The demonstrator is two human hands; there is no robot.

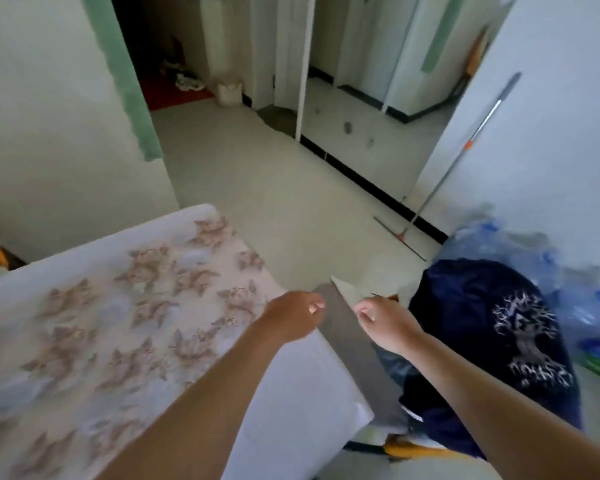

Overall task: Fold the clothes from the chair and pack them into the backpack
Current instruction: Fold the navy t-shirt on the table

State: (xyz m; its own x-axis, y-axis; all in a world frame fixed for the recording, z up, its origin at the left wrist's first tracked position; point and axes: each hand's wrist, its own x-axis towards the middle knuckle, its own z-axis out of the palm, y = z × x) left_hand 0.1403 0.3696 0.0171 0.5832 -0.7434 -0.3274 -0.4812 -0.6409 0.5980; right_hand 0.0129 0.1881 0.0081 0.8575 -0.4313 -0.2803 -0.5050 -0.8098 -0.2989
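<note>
Hands meet near 5 o'clock, just past the bed [125, 306] corner. Left hand [293, 318] and right hand [387, 325] both have curled fingers, close to a pale cloth corner [343, 289]. Blur: cannot tell whether either pinches it. Navy garment [482, 323], white tree print, lies heaped at 4 o'clock beside the right forearm. Bagged plastic bottles [520, 244] sit at 3 o'clock.

Navy clothes [482, 323] mostly hide their support; mattress [84, 323] cut off left

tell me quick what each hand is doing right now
Left hand: fingers curled, pinching the grey cloth at its top corner.
Right hand: fingers curled, pinching the same cloth's right edge.
</note>
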